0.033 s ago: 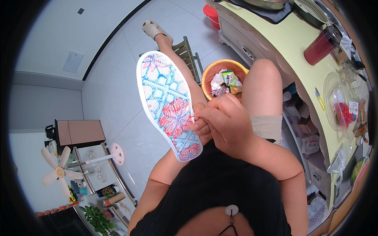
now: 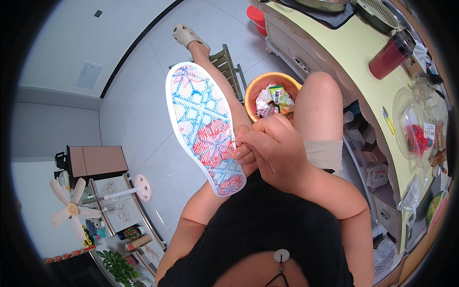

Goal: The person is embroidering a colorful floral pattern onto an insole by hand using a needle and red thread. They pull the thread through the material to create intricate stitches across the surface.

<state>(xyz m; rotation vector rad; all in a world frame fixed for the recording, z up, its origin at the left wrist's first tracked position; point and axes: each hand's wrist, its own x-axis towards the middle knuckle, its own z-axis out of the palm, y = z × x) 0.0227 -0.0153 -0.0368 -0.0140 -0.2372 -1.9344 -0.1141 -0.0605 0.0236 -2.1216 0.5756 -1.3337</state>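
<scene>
Head view: both hands' grips (image 2: 267, 148) close pinched on the embroidered insole's (image 2: 203, 124) edge.

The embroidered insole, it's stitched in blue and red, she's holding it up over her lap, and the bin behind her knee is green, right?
Not quite. The head view shows the bin is orange, not green, with wrappers inside. The rest stands: the insole is stitched in blue and red and held up over the lap, with the right hand at its edge and the left hand's fingers just showing beside it.

White insole (image 2: 204, 126); blue-red cross-stitch; held upright above lap
</scene>
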